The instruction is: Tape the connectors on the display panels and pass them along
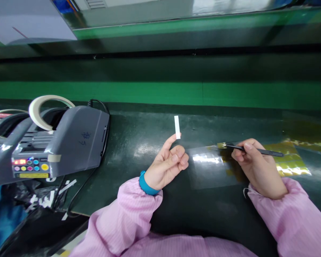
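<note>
A short white strip of tape stands upright from the tip of my left index finger. My left hand has that finger stretched out, with the other fingers curled in and the thumb over them. Black tweezers are pinched in my right hand, pointing left. At their tips is a small amber piece of film; whether they grip it I cannot tell. Beneath lies a clear plastic sheet, with an amber film sheet to its right, partly behind my right hand.
A grey tape dispenser with lit buttons and a cream tape roll stands at left, a second one partly seen beyond it. Its black cable runs along the dark green table. Tape scraps cling to black plastic below.
</note>
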### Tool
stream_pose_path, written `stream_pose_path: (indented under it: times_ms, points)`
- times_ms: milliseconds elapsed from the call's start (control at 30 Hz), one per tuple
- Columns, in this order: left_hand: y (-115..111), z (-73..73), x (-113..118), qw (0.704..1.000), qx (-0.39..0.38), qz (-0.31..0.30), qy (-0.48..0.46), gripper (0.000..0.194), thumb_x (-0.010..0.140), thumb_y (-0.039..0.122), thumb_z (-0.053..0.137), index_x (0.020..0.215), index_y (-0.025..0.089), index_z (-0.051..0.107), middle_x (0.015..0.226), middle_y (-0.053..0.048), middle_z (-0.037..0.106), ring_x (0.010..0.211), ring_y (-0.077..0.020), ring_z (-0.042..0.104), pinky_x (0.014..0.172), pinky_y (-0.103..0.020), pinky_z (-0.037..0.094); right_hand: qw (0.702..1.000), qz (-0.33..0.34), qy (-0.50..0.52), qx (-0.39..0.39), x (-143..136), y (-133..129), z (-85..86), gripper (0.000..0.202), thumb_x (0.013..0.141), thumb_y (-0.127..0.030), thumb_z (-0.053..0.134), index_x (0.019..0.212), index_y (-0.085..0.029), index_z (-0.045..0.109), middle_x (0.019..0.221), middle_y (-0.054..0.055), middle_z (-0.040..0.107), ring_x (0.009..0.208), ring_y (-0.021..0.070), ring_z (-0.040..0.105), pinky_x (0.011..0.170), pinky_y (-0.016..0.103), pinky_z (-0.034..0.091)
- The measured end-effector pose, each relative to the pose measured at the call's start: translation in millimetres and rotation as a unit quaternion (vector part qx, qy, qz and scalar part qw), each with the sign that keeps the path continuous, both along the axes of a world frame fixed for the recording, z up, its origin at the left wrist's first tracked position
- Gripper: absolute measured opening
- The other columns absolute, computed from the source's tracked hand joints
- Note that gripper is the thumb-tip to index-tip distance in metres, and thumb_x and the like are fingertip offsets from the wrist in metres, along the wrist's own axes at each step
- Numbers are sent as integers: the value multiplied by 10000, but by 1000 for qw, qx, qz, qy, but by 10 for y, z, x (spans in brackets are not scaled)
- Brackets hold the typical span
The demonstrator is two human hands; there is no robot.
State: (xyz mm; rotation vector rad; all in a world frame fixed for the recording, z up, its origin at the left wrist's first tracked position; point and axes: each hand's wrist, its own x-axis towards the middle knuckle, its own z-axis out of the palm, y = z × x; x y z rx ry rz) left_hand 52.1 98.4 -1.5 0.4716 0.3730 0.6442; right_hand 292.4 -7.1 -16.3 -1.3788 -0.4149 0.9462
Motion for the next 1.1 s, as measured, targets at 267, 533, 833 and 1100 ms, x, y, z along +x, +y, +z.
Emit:
stream_pose_path:
  times_ms: [267,533,833,1100]
  points:
    - [49,4,-5,1000,-16,10,4,398,821,267,814,1206,260,713,897,-2,567,815,-155,579,717,-296,470,1000,10,-12,18,-2,2,-45,370,783,-542,871,797,-233,667,636,-32,564,611,112,490,584,231,424]
    - [98,-18,-14,1000,-13,7,12,347,828,258,753,1172,241,710,921,-29,586,811,-178,562,748,-334,468,995,15,-79,65,61,88,-45,368,900,-619,710,954,-280,580,638,-58,575,564,137,493,578,280,403]
    - [165,-52,-2,999,-21,20,28,331,814,247,760,1141,221,714,896,-23,549,815,-177,551,778,-339,492,978,-26,-194,74,352,116,-82,297,997,-548,619,1076,-271,545,752,-35,678,616,140,582,617,289,452]
    - [259,-60,30,994,-56,77,61,331,748,205,801,1071,201,730,842,-7,518,789,-169,535,749,-327,530,876,-73,-475,-42,1537,375,133,289,887,-383,644,1024,-280,411,1181,93,710,875,206,699,792,369,505]
